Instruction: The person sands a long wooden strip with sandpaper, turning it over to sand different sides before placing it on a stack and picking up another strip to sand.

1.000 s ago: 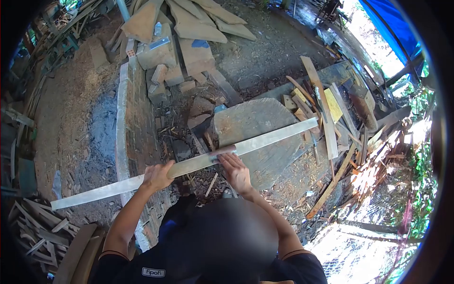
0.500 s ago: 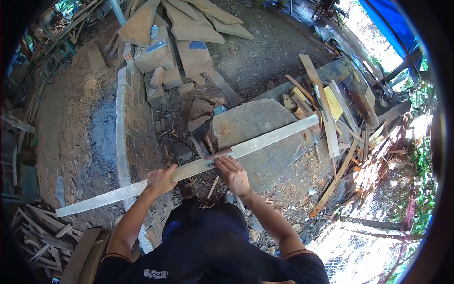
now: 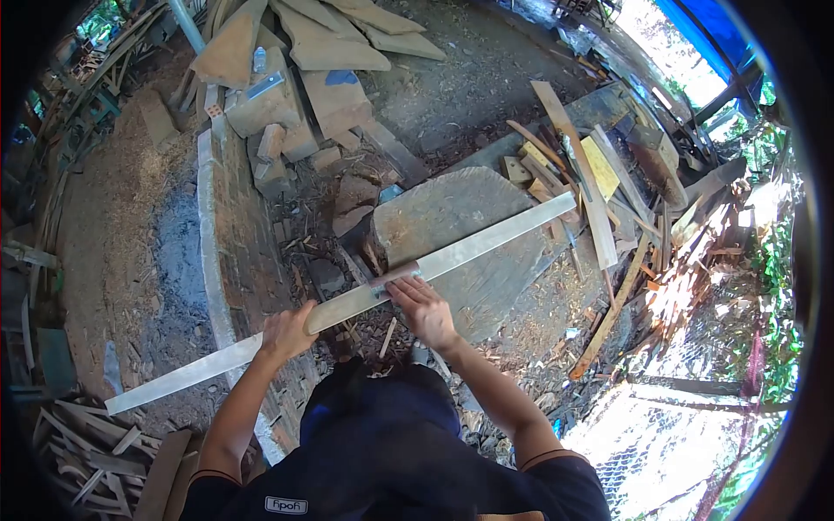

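A flat stone slab [image 3: 469,230] on the dirt ground [image 3: 122,217] carries one end of a long pale plank [image 3: 486,243]; wood offcuts [image 3: 599,174] lie scattered just beside it.

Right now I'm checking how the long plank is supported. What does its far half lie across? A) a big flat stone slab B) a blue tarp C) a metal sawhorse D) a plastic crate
A: the long plank runs over the big flat stone slab, with the left hand gripping it and the right hand on it.
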The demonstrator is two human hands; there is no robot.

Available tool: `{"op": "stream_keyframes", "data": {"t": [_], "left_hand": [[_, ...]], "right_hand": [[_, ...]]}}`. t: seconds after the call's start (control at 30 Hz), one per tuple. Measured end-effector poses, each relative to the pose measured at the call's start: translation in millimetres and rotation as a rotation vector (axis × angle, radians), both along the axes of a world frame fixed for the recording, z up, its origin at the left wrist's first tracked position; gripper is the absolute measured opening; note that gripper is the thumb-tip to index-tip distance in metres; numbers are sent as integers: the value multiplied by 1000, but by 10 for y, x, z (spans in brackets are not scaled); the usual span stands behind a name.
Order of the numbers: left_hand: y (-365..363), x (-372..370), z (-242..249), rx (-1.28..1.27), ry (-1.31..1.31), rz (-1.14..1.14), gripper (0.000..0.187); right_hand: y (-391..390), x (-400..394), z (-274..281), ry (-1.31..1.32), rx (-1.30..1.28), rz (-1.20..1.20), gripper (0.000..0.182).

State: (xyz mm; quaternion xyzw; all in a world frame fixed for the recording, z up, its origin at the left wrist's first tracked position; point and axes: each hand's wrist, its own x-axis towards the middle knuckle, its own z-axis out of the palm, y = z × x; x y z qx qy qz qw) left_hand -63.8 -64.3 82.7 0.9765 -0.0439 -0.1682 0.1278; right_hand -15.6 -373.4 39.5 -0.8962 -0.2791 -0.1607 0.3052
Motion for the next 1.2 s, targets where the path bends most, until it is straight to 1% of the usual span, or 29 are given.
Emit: {"op": "stream_keyframes", "data": {"t": [0.07,0.13,0.2,0.23,0.3,0.33,0.37,0.4,0.43,0.47,0.5,0.53,0.57,0.6,0.67,0.73,0.77,0.8,0.83,0.87,0.9,0.93,0.97,1.0,1.07,1.13,1.2], "left_hand": [[9,-6,-20,-1,25,5,57],[-1,-6,-26,1,24,8,57],[-13,-3,-13,5,19,10,57],[-32,-4,-2,6,20,6,57],[-36,48,7,6,9,0,57],[-29,48,-4,4,4,0,57],[-31,23,-21,3,6,3,57],[-36,11,-35,0,10,11,57],[-28,16,-44,4,15,7,59],[-8,19,-48,10,18,-1,61],[15,21,-54,14,17,1,61],[34,-5,-68,22,-7,-12,66],[51,-53,-81,27,-29,-26,70],[108,-117,-94,25,-28,-25,70],[347,-300,-116,134,-189,-89,79],[612,-422,-258,118,-189,-93,80],[682,-442,-302,98,-194,-97,80],[658,-437,-305,96,-200,-90,80],[585,-415,-304,84,-169,-52,79],[510,-371,-290,72,-140,-18,78],[409,-328,-250,71,-150,-10,78],[284,-288,-193,78,-115,9,77],[187,-250,-156,85,-79,25,77],[119,-207,-148,86,-87,29,77],[36,-165,-161,47,-77,21,76],[23,-176,-213,13,-76,15,77],[-1,-124,-219,-14,-85,0,77]], "right_hand": [[-257,178,36,68,-53,41,38],[-850,528,-199,-29,-28,-206,37],[-1284,777,-188,17,-1,-499,27],[-1282,769,-279,16,-2,-502,27],[-1228,761,-496,-197,11,-487,26],[-900,596,-298,0,-41,-457,26],[-705,424,-348,-152,-21,-268,29],[-377,191,-115,31,-55,-203,34],[-128,40,76,148,75,-11,37],[-45,-48,51,31,-62,14,33],[-100,21,54,119,-41,31,31],[-237,127,73,211,-22,47,30],[-492,286,-86,107,-36,-79,29],[-794,481,-237,-2,-52,-204,28],[-1168,769,-68,106,-57,-452,37],[-1328,840,-181,5,-6,-644,26],[-1276,846,-269,-101,-38,-655,23],[-1123,799,-277,76,8,-595,25],[-945,663,-459,98,40,-446,30],[-666,443,-566,-80,118,-285,33],[-357,205,-434,134,51,-189,38],[-69,-5,-229,-13,107,-30,31],[138,-159,-263,37,2,104,34],[210,-228,21,10,13,137,32],[-26,14,-111,34,-54,123,29],[-543,371,-263,-82,-10,-98,27],[-1111,666,-468,14,178,-282,32]]}}
